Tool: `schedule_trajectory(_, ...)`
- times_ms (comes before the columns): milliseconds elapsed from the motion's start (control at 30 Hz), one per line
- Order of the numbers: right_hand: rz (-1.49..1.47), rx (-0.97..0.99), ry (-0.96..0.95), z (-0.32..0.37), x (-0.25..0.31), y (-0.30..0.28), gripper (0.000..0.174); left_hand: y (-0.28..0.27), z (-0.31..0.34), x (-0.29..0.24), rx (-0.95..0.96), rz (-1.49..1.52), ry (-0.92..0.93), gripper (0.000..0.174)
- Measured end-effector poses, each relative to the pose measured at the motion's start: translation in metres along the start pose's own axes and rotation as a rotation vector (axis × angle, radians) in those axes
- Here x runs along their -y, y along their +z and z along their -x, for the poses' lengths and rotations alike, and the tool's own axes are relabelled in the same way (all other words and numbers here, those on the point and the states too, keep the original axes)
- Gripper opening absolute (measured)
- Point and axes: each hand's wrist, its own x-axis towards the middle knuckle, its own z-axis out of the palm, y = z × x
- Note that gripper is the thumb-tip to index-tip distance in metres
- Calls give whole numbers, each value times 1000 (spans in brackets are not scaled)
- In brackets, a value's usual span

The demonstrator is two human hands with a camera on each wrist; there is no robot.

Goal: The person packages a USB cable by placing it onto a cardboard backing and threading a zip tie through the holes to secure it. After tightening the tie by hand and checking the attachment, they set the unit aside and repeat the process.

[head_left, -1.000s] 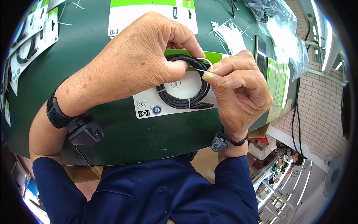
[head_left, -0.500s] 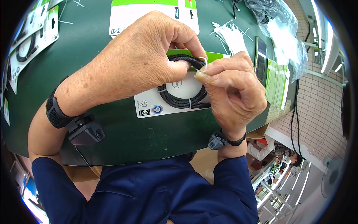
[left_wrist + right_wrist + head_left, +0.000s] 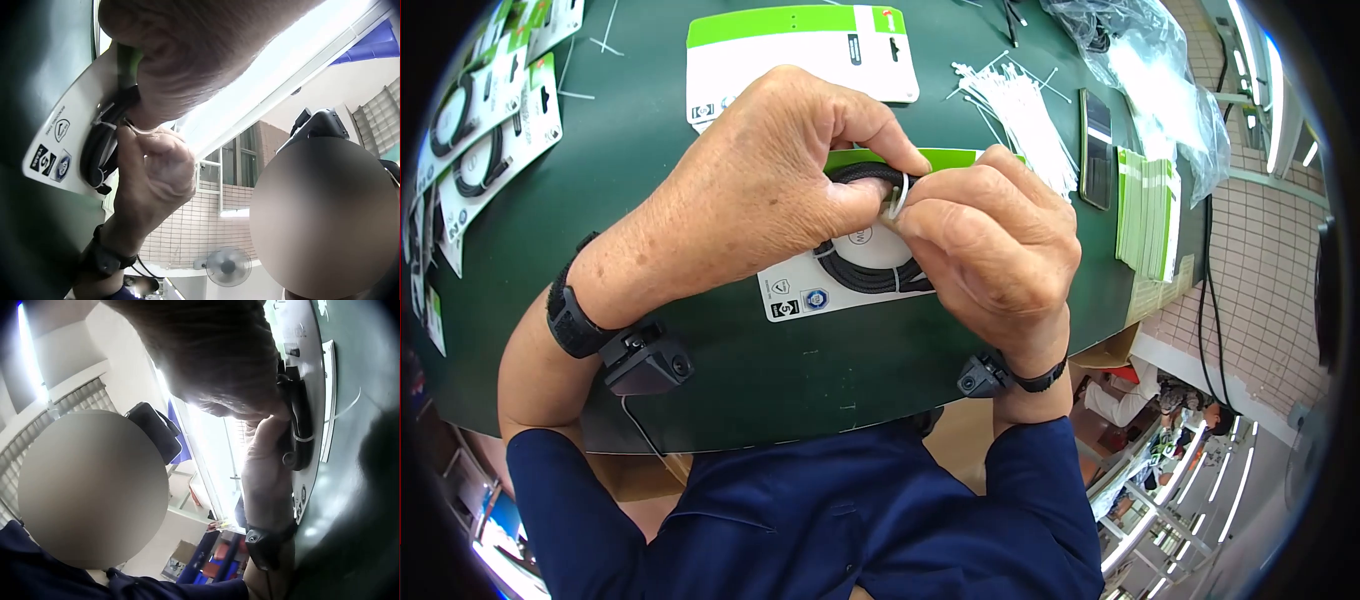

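A coil of black braided cable [image 3: 862,277] lies against a white and green card [image 3: 786,298], with thin ties around it. My left hand [image 3: 750,190] grips the top of the coil, thumb inside it and index finger over it. My right hand [image 3: 1000,240] pinches a white cable tie [image 3: 904,190] that loops round the cable beside the left fingertips. Its fingers hide the coil's right side. In the left wrist view, the coil [image 3: 94,153] and the card show beyond the meeting fingertips. The right wrist view shows the coil [image 3: 303,419] with a tie end sticking out.
Another card [image 3: 800,60] lies behind my hands. Loose white cable ties [image 3: 1025,115] are piled at the back right, near a phone [image 3: 1096,150] and a stack of cards [image 3: 1145,210]. Clear plastic bags [image 3: 1150,80] lie beyond. Carded cables [image 3: 500,165] overlap at the left.
My right hand has moved left toward the coil and turned, showing more of its back. The tie's loop sits closer to the left fingertips. The left hand keeps its grip; the head view shifts slightly.
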Motion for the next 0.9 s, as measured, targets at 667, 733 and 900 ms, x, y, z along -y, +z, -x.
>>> schedule_trajectory(667, -862, -46, 636, 59, -29, 19, 48, -19, 0, -23, -40, 245, -12, 37)
schedule_trajectory(733, -795, 5, 624, 74, -33, 21, 52, -18, 0, -23, -38, 247, -11, 37)
schedule_trajectory(900, -733, 85, 558, 81, -39, 22, 62, -16, -1, -21, -33, 251, -9, 36)
